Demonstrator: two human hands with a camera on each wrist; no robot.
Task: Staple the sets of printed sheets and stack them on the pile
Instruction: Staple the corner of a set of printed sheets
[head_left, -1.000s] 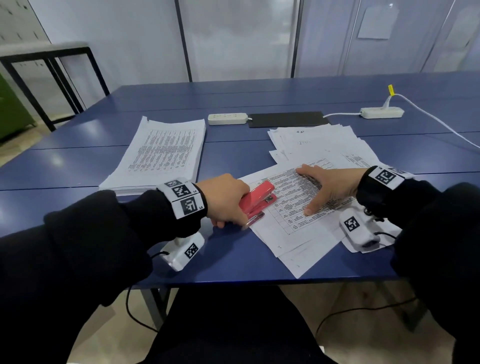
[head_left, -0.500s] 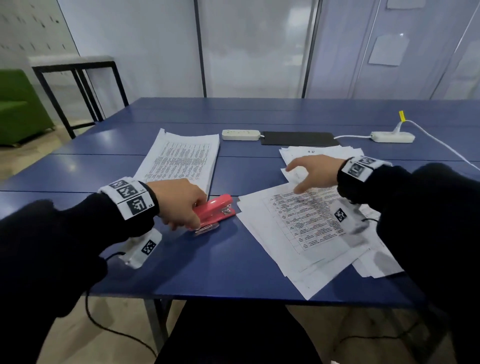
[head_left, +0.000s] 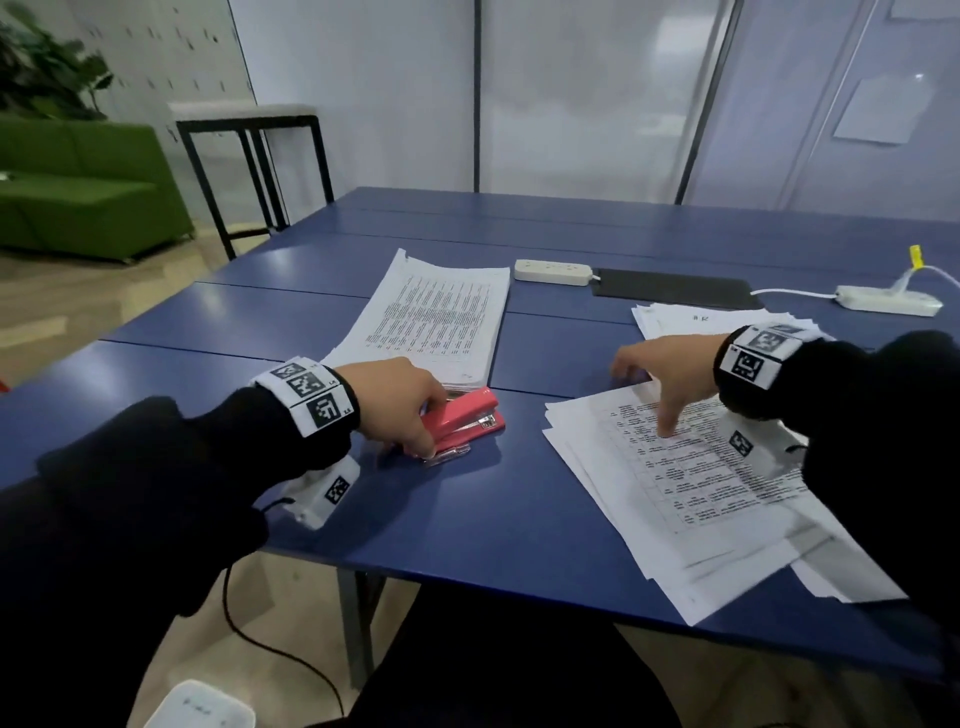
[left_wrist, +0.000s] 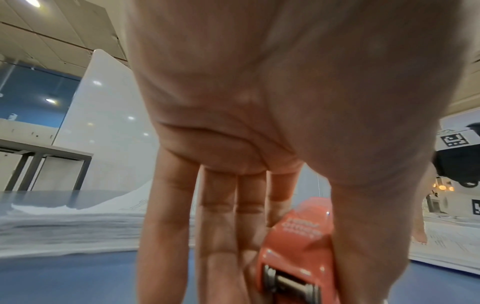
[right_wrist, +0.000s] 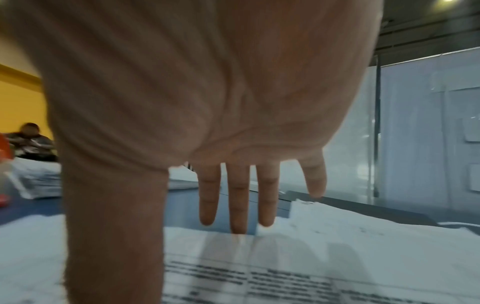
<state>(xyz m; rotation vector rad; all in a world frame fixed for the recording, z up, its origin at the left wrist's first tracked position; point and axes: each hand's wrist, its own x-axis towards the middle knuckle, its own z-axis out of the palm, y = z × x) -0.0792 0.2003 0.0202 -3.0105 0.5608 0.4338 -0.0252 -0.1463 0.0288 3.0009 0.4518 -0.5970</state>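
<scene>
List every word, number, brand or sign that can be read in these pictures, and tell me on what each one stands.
No text can be read with certainty.
Stapler: embossed wording on top, too blurred to read.
Top printed sheet: table of print, too small.
Stacked pile: lines of print, too small.
Far sheets: a short dark mark, illegible.
Wrist bands: black-and-white square code markers with tiny unreadable characters.

Stapler (head_left: 465, 423) sits on the worktop (head_left: 467, 519) left of centre, just in front of the pile (head_left: 431, 317). Loose sheets (head_left: 691, 483) fan out at the near right edge; two power strips (head_left: 553, 270) and a flat pad (head_left: 672, 288) lie behind, toward the far edge.
</scene>
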